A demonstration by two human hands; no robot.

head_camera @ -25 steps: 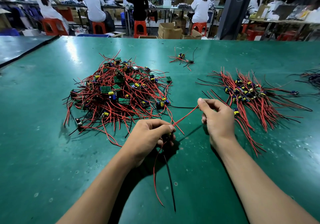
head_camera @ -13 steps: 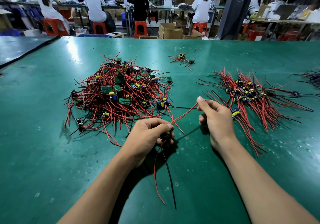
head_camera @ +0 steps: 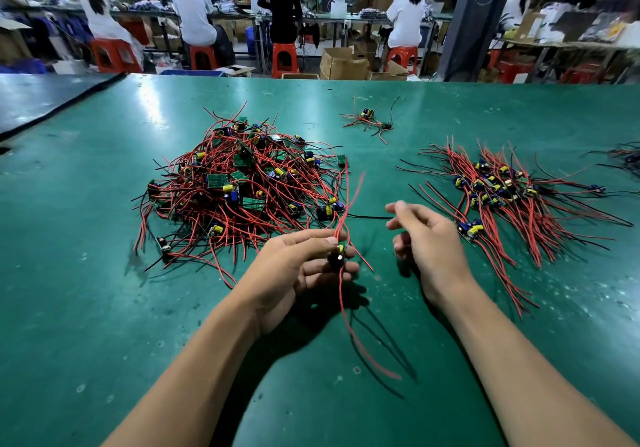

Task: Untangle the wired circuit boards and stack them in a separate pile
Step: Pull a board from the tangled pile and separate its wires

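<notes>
The left hand (head_camera: 294,270) pinches one small circuit board with a yellow and a black component (head_camera: 338,255) between thumb and fingertips (head_camera: 325,238) over the near middle of the green table (head_camera: 104,290), and its red leads (head_camera: 341,294) trail far and near. The right hand (head_camera: 429,242), just right of it, holds nothing, fingers loosely spread. Two heaps lie beyond: a tangled red-wired mound of boards (head_camera: 242,183) far left and a combed-out pile of boards (head_camera: 502,200) right.

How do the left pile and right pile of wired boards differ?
The left pile is a tall tangled heap, wires looping every way; the right pile lies flat, wires fanned mostly parallel. The left pile shows green board faces; the right pile shows mainly yellow and blue components. Both hold red-and-black-wired boards.
</notes>
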